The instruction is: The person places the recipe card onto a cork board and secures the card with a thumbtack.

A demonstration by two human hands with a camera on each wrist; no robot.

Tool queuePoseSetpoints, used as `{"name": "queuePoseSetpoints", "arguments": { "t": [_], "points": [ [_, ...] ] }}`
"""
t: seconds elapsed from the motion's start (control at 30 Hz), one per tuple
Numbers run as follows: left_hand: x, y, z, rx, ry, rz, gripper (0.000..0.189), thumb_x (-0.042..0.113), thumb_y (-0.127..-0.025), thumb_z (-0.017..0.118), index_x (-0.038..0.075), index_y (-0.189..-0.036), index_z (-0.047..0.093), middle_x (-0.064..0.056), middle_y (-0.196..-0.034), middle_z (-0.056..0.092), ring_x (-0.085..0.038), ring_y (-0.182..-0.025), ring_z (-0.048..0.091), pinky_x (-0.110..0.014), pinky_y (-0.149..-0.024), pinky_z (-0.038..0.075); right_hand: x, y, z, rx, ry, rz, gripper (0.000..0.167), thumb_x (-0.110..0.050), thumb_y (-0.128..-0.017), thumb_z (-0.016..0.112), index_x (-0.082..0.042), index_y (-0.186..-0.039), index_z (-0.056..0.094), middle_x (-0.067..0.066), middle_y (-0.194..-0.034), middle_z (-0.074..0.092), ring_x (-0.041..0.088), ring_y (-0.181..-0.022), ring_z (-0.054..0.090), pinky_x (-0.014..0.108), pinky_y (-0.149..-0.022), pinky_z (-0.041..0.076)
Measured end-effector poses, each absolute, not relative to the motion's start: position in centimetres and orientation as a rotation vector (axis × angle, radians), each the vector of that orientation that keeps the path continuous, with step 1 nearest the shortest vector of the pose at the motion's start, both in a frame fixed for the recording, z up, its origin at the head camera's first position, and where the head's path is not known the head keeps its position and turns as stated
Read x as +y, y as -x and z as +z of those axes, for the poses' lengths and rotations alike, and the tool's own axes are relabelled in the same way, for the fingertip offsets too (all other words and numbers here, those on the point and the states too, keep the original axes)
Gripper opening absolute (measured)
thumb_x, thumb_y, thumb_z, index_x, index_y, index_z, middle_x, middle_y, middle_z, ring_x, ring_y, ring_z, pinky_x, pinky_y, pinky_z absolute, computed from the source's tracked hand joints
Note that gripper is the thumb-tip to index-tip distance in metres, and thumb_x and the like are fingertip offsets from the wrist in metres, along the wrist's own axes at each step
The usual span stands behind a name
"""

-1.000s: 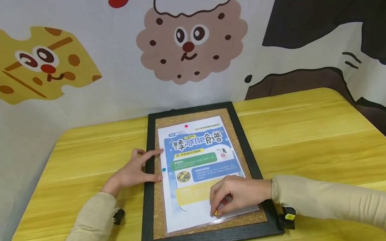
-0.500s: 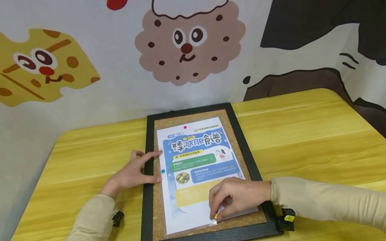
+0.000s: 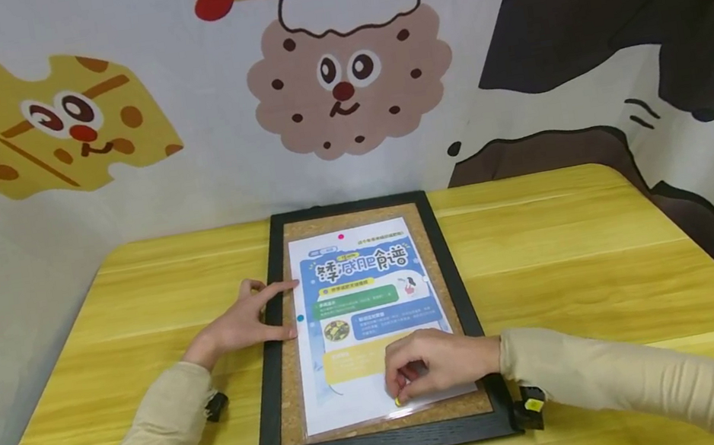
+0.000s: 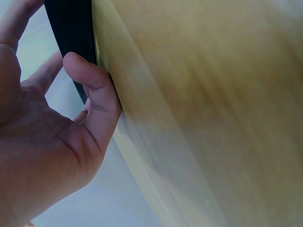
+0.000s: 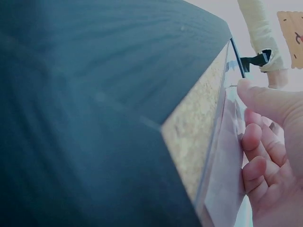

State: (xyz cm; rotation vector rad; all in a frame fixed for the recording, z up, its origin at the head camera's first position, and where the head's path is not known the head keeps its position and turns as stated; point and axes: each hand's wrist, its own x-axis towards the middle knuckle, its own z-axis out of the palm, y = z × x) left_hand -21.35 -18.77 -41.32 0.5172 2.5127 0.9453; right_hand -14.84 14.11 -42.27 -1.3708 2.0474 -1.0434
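A laminated poster [image 3: 350, 408] lies on a cork board [image 3: 291, 401] with a black frame [image 3: 390, 444]. Low on the poster, near its bottom edge, my right hand [image 3: 436, 360] pinches a small yellow thumbtack [image 3: 398, 402] between thumb and fingertips. In the right wrist view, a thin pin [image 5: 230, 86] shows at the thumb tip. My left hand [image 3: 240, 322] rests across the left side of the frame. Its thumb and index finger are spread, their tips touching the poster's left edge. The left wrist view shows other fingers [image 4: 102, 90] bent against the frame's outer side.
A pink tack [image 3: 341, 237] sits at the poster's top, a blue tack [image 3: 300, 318] at its left edge and a white tack [image 3: 425, 278] at its right. The board lies on a yellow wooden table [image 3: 555, 247]. Behind stands a cartoon-printed cloth [image 3: 220, 189].
The whole head view has shifted slightly. My right fingers have tilted a little around the yellow thumbtack at the poster's bottom edge. The left hand stays in place on the frame.
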Motion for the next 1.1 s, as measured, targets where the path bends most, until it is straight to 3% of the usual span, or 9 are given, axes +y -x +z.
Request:
{"name": "queuePoseSetpoints", "arguments": {
  "t": [1.1],
  "points": [
    [-18.66,21.27,-41.21,2.500,-0.516,0.959,0.084,0.039,-0.080,0.078,0.016,-0.149,0.036,-0.025,-0.128,0.018,-0.030,-0.088,0.038,-0.046,-0.075,0.035,13.75,15.16,-41.44,2.101,1.293,-0.929,0.009,-0.016,-0.083,0.076,-0.018,-0.092,0.077,-0.017,-0.088,0.060,-0.002,-0.073,0.052,0.020,-0.064,0.047]
  ]
}}
